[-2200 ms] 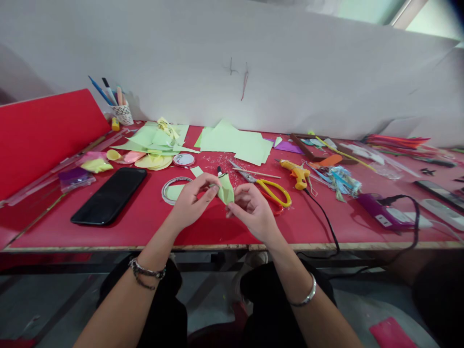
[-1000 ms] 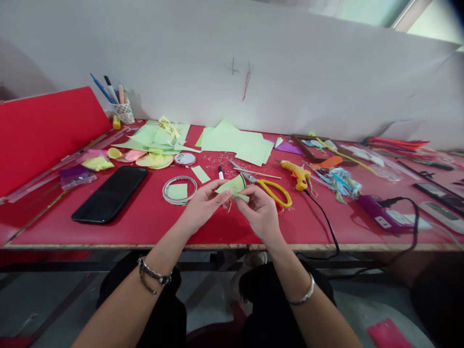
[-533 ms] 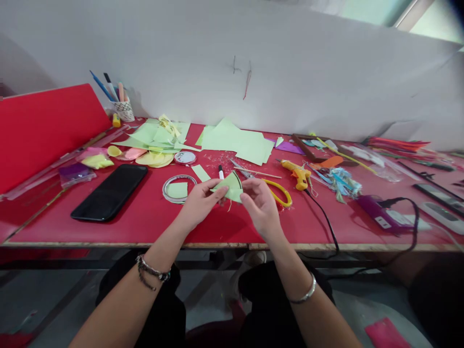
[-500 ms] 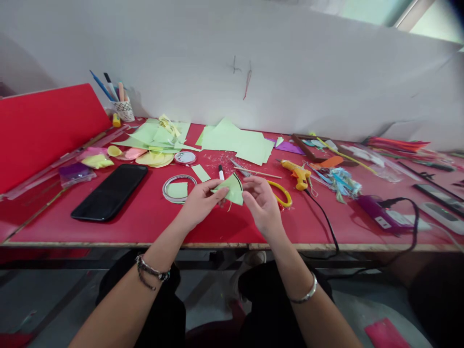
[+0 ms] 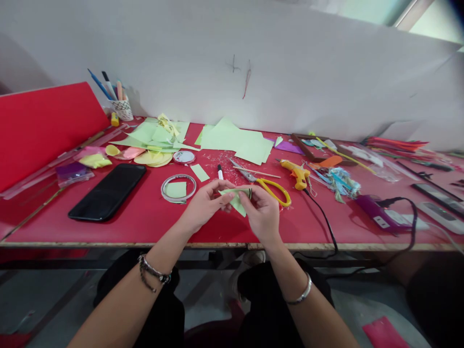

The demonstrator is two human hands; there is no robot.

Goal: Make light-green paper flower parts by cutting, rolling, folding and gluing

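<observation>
Between my two hands is a small piece of light green paper [image 5: 238, 205] with a dark line along its edge. My left hand [image 5: 207, 205] pinches its left side, and my right hand [image 5: 263, 212] grips its right side with thumb and fingers. Some of the paper is hidden behind my fingers. Just beyond my hands lie yellow-handled scissors [image 5: 277, 191], a thin wooden stick [image 5: 259, 171] and a black-and-white marker [image 5: 220, 171]. Left of my left hand, a roll of tape [image 5: 164, 188] lies around a green paper square [image 5: 176, 189].
A black phone [image 5: 108, 192] lies at left. Green sheets [image 5: 232, 140] and paper scraps [image 5: 155, 135] are at the back. To the right are a yellow glue gun [image 5: 297, 173] with a trailing cord, a tassel bundle [image 5: 342, 182] and a purple power strip [image 5: 380, 212]. A pen cup [image 5: 122, 109] stands by the wall.
My right hand has moved left and closed on the paper's right side. The paper is now tilted and partly covered by fingers, and more of the scissors shows.
</observation>
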